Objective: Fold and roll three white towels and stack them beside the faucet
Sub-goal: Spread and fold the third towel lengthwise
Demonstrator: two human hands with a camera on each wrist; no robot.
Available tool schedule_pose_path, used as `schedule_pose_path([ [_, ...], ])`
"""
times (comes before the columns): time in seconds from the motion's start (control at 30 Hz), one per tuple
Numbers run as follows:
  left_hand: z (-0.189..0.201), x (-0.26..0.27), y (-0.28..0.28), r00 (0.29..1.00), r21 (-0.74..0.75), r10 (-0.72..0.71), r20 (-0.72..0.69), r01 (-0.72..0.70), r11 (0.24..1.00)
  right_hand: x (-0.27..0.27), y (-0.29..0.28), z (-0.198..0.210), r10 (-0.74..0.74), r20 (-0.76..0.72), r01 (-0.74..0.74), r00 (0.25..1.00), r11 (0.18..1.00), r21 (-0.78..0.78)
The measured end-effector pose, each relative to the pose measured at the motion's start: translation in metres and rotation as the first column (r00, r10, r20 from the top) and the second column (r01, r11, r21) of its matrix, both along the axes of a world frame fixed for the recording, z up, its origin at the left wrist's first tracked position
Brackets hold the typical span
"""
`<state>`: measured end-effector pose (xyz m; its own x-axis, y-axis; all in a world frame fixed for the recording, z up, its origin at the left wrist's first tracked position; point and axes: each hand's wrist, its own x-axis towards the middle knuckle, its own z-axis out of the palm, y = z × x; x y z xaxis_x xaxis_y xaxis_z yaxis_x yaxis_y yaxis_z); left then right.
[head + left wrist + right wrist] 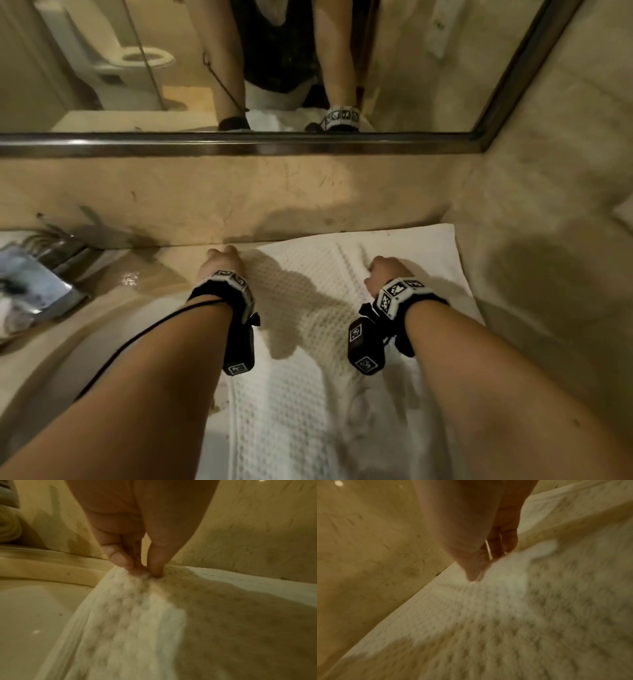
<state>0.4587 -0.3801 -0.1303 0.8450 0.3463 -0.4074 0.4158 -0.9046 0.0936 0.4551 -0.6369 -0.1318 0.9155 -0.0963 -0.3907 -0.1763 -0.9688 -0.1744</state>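
A person stands at a bathroom counter (342, 205) with a white towel (301, 394) spread flat beside the sink (44, 370), its far edge almost against the back wall under the mirror (239, 144). The left hand (222, 265) pinches the towel's far corner nearest the sink between thumb and fingertips (120, 559), as the left wrist view shows. The right hand (387, 274) is curled on the cloth further from the sink, short of the far edge; the blurred wrist view suggests thumb and fingers closing on a ridge of fabric, though the grip cannot be confirmed. The step in hand looks like the first fold. The next move likely calls for lifting both held points together and carrying them evenly across the towel so the edges meet square. Room is tight: wall behind, side wall beyond the towel, and the sink's rim just beside the pinched corner, where cloth could slip into the basin. The faucet (65, 250) stands at the sink's far side, cluttered.
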Motion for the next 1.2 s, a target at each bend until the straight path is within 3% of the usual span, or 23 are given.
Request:
schedule_pose_path([
  [0.2,-0.010,0.037,0.021,0.988,-0.038,-0.122,0.096,0.126,0.991,0.014,0.006,-0.015,0.017,0.067,-0.011,0.998,0.996,-0.090],
  [0.4,-0.019,0.044,0.019,0.980,-0.011,-0.136,0.143,0.139,0.990,0.019,0.009,-0.026,-0.006,0.165,0.002,0.986,1.000,0.025],
  [0.47,-0.023,0.030,0.011,0.975,0.037,-0.145,0.166,0.141,0.989,0.013,0.001,-0.028,0.007,0.171,-0.021,0.985,0.997,0.080],
  [0.57,-0.022,0.012,-0.006,0.988,0.053,-0.122,0.095,0.117,0.992,-0.004,-0.018,-0.027,0.037,0.151,-0.048,0.988,0.996,0.071],
  [0.7,-0.016,-0.011,-0.030,0.971,0.052,-0.236,-0.026,0.237,0.970,-0.042,-0.047,-0.027,0.054,0.054,-0.054,0.997,0.998,0.010],
  [0.9,0.006,-0.047,-0.058,0.927,0.132,-0.375,-0.005,0.373,0.918,-0.088,-0.076,-0.010,0.016,-0.040,-0.016,0.999,1.000,-0.003],
  [1.0,0.020,-0.081,-0.067,0.926,0.143,-0.375,0.037,0.367,0.919,-0.113,-0.082,0.007,0.001,0.002,-0.001,1.000,1.000,0.005],
  [1.2,0.035,-0.189,-0.073,0.947,0.165,-0.299,0.117,0.278,0.946,-0.180,-0.084,0.041,0.099,0.135,-0.111,0.986,0.990,0.084],
])
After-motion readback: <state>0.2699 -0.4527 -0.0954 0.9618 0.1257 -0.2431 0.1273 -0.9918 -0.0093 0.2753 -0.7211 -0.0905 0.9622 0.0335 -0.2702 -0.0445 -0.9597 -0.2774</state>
